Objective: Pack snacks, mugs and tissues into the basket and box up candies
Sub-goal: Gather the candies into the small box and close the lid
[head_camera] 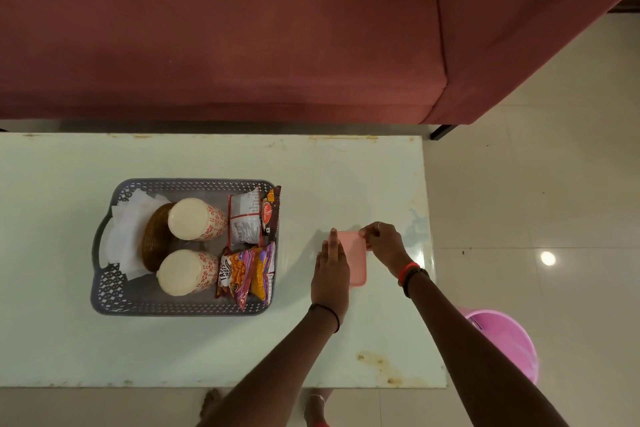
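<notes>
A grey perforated basket [110,291] stands on the white table [207,350]. Inside it are white tissues [123,236], a brown woven holder [154,239], two patterned mugs [195,218] lying on their sides, and several snack packets [242,270]. To its right lies a pink box [355,256] with its lid on. My left hand [330,274] rests flat on the box's left side, fingers straight. My right hand [384,243] pinches the box's far right corner with curled fingers. No candies are visible.
A maroon sofa [242,45] runs along the far edge of the table. A pink bucket [502,340] stands on the tiled floor by the table's near right corner. Bare feet [315,406] show under the table's front edge.
</notes>
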`<state>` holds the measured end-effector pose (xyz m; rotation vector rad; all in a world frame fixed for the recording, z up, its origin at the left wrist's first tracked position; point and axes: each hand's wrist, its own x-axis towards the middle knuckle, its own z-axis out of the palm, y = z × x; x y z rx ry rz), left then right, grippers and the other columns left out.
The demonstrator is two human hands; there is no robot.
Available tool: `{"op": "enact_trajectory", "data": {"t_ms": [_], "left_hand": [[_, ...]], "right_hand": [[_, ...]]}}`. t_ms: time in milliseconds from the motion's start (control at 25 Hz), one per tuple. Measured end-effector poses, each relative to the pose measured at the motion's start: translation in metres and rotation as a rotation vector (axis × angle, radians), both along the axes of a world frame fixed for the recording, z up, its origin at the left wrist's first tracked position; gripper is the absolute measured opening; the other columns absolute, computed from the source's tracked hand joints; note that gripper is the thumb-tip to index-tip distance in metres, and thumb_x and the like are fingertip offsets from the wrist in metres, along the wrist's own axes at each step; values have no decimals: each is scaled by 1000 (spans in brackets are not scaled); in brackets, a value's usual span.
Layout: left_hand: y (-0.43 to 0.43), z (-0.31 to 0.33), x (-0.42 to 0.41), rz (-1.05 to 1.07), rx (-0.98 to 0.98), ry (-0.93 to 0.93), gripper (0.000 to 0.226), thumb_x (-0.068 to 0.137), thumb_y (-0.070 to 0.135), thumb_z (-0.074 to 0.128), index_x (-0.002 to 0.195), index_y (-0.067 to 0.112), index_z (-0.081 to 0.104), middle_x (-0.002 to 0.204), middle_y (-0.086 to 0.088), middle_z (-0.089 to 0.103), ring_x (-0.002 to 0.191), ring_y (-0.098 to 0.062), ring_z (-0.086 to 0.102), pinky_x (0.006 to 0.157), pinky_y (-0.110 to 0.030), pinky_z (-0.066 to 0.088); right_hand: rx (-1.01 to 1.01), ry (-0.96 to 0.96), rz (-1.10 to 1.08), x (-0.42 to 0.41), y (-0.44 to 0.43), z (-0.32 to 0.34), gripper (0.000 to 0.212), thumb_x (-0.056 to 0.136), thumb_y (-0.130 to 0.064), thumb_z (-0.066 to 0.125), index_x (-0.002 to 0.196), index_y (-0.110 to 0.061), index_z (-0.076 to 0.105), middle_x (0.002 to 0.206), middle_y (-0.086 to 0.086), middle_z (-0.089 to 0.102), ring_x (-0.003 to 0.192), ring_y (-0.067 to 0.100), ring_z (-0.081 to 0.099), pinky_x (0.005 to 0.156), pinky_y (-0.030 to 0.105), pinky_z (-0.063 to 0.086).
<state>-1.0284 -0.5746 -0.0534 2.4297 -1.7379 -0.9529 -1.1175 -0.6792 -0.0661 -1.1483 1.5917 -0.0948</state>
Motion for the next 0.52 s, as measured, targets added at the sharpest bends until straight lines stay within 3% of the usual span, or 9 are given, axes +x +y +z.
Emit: {"op": "enact_trajectory", "data": {"t_ms": [120,280,440,520], "left_hand": [[0,0,1,-1,-4,-2,65,93,3,47,147,2,11,160,-11,-5,146,-26,15,119,-34,22],[1,5,3,-28,15,1,71,93,12,52,147,5,8,160,-9,-7,146,-23,17,120,-32,20],[10,11,10,-12,2,74,82,89,27,59,149,12,6,160,-9,-5,146,-26,13,119,-35,22],[19,12,6,204,-108,208,77,89,22,60,148,11,12,158,-13,9,143,-28,24,116,-37,30]], "right_hand": [[-86,84,66,8,7,2,26,92,4,39,100,6,63,105,21,67,91,26,59,85,32,49],[-146,95,-28,9,17,6,21,91,-2,47,100,2,66,105,16,70,100,29,62,77,23,43],[-106,41,-98,5,23,8,21,93,-12,51,108,-1,62,105,12,68,98,27,62,81,29,49],[-88,33,-127,-2,28,6,21,92,-13,53,107,-1,62,98,10,66,91,24,59,83,33,49]]}}
